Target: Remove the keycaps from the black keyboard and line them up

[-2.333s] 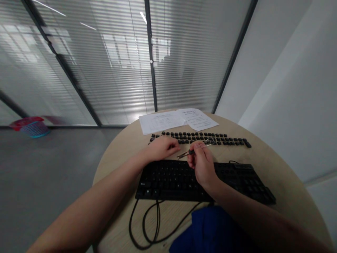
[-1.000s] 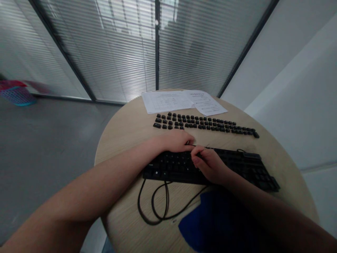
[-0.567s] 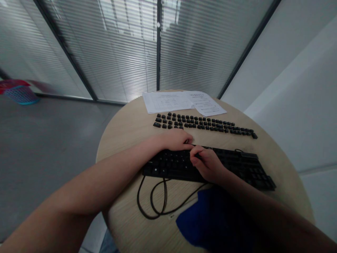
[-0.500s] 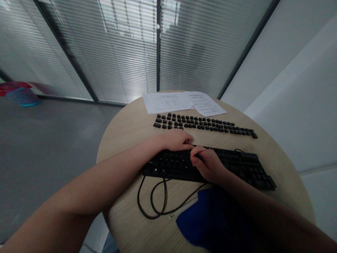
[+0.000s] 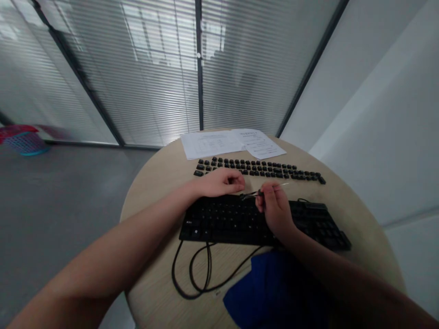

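A black keyboard (image 5: 236, 224) lies on the round wooden table (image 5: 161, 183). Behind it, several loose black keycaps (image 5: 270, 169) are laid out in rows. My right hand (image 5: 276, 212) hovers over the keyboard's top edge, pinching a thin wire keycap puller (image 5: 255, 194) whose tip points left. My left hand (image 5: 221, 182) is curled just behind the keyboard, fingers pinched close to the puller's tip; whether a keycap is between them I cannot make out.
Two printed paper sheets (image 5: 233, 142) lie at the table's far edge. The keyboard cable (image 5: 202, 269) loops near the front edge. Blue cloth (image 5: 270, 292) covers my lap. A glass wall with blinds stands behind; a basket (image 5: 22, 140) sits on the floor, far left.
Both hands pressed together on the keyboard's top row earlier; now they have lifted and drawn slightly apart, and the puller shows again in my right hand. The camera tilted a little.
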